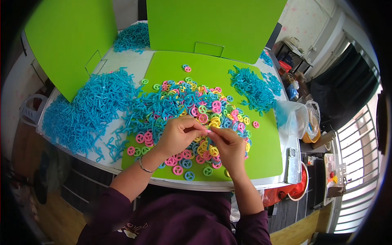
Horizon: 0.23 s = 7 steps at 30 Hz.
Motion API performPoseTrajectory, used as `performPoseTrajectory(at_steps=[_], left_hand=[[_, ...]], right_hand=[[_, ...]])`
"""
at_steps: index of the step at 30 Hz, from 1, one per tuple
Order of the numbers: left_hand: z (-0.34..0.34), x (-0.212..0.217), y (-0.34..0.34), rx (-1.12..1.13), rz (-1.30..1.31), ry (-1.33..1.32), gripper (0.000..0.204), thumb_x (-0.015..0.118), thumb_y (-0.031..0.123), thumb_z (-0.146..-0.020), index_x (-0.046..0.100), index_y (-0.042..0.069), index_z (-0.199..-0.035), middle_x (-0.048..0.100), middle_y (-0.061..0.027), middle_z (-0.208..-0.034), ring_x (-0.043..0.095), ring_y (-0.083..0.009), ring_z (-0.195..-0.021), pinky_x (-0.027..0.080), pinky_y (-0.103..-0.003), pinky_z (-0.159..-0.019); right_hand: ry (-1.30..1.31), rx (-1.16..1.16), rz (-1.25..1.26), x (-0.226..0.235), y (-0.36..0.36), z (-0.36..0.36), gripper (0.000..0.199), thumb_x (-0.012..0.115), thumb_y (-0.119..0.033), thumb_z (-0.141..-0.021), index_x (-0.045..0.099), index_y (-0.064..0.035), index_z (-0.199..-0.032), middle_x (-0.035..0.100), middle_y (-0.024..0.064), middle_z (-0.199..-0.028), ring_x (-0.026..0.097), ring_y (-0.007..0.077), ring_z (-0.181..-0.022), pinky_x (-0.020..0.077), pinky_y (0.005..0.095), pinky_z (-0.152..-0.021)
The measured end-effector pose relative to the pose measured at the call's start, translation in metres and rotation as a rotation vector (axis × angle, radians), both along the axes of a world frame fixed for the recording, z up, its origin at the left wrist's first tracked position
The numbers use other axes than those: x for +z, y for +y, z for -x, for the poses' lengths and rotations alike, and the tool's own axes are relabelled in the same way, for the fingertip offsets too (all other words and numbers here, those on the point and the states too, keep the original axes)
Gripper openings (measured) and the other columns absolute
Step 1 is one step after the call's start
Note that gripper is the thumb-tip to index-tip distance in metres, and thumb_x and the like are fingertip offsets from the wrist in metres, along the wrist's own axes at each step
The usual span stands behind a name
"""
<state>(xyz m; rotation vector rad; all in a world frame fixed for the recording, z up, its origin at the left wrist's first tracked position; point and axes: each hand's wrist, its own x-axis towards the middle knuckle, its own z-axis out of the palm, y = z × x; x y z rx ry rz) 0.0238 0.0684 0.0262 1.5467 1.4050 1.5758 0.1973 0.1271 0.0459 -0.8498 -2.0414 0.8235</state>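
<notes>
My left hand and my right hand meet above a heap of small plastic wheels in pink, yellow, green and blue. Between the fingertips of both hands is a small pink piece, mostly covered, so its full shape is hidden. Thumb and forefinger are pinched together on each hand. Just beyond my left hand, thin teal plastic pieces lie mixed over the wheels. The heap rests on a green mat.
Large piles of teal pieces lie at the left, back left and right. Green panels stand upright at the back and left. A phone and a clear plastic bag sit by the right edge.
</notes>
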Motion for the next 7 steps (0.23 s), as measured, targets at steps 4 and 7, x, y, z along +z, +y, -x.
performPoseTrajectory(at_steps=[4, 7], left_hand=[[-0.007, 0.006, 0.002, -0.215, -0.003, -0.386, 0.026, 0.071, 0.004, -0.083, 0.063, 0.001, -0.108, 0.063, -0.0076, -0.113, 0.061, -0.0105, -0.099, 0.051, -0.022, -0.080], [0.000, 0.004, 0.003, -0.224, 0.114, -0.349, 0.038, 0.070, 0.004, -0.084, 0.059, 0.009, -0.120, 0.061, -0.0090, -0.118, 0.060, -0.0145, -0.107, 0.050, -0.023, -0.089]], right_hand=[[0.292, 0.136, 0.304, -0.017, 0.010, -0.001, 0.018, 0.069, -0.003, -0.085, 0.069, 0.0016, -0.103, 0.067, 0.0049, -0.088, 0.061, 0.0081, -0.082, 0.0501, 0.0211, -0.072], [0.427, 0.202, 0.347, -0.020, 0.006, 0.002, 0.028, 0.065, 0.001, -0.087, 0.064, -0.0003, -0.115, 0.067, 0.0065, -0.098, 0.062, 0.0099, -0.087, 0.0504, 0.0212, -0.076]])
